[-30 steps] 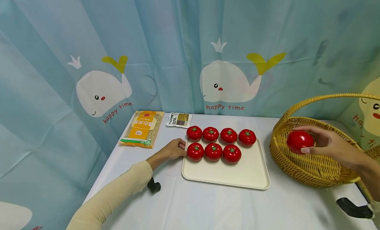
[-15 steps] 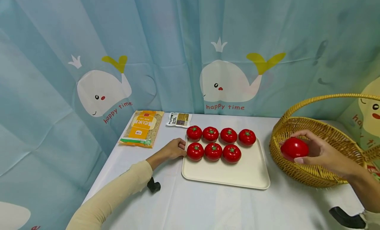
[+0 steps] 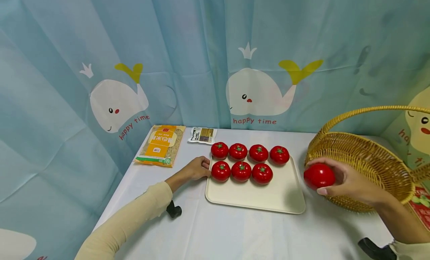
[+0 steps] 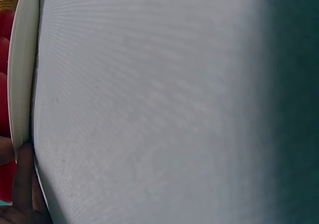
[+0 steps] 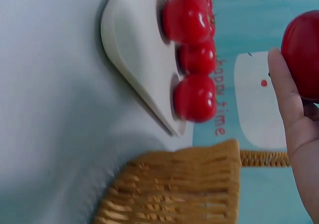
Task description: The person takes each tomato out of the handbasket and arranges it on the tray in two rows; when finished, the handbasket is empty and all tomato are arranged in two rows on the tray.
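Observation:
My right hand grips a red tomato in the air, between the tray and the basket's near left rim. In the right wrist view the thumb lies along this tomato. My left hand pinches the left edge of a cream rectangular tray, and the left wrist view has fingers against its rim. Several tomatoes with green stem tops, such as a front-row tomato, sit in two rows toward the tray's back. A yellow wicker basket with an arched handle stands at right.
A bag of grain in orange packaging lies at the back left. Beside it is a small white packet. A red printed package shows partly at the right edge. A blue whale-print curtain hangs behind the white table.
My right hand has carried the tomato left and toward me, from over the basket to near the tray's right edge. The left hand and the tray stay where they were.

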{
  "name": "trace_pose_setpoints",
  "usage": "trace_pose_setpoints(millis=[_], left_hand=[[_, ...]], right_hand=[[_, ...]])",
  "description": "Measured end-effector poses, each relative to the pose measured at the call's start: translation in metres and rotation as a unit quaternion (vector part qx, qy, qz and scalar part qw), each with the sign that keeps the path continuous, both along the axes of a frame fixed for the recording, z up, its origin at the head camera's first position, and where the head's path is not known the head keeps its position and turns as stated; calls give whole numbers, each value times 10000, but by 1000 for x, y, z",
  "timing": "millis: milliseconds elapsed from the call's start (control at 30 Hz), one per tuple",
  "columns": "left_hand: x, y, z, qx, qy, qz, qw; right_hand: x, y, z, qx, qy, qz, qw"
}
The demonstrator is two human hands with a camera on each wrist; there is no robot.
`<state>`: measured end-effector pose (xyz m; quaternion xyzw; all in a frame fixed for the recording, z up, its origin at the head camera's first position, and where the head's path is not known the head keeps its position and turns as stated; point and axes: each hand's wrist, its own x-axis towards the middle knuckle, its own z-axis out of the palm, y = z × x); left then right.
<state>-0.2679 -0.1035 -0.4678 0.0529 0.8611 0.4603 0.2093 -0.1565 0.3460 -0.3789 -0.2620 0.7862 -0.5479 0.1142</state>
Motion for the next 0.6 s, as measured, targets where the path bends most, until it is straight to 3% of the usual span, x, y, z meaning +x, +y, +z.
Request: trace_pose_setpoints(millis=[167,333,600], left_hand=[[1,-1,0,28,-36,-1,10000],[1,-1,0,-12,-44,7,10000],[0,-1,-1,-126,63,-42,9999]], right_hand=[[-1,-11,-8,-188,-186,150,9995],[-3,-19,-17,-658,-476,697,9943],[-1,-29,-29,-226,-220,551,9980]])
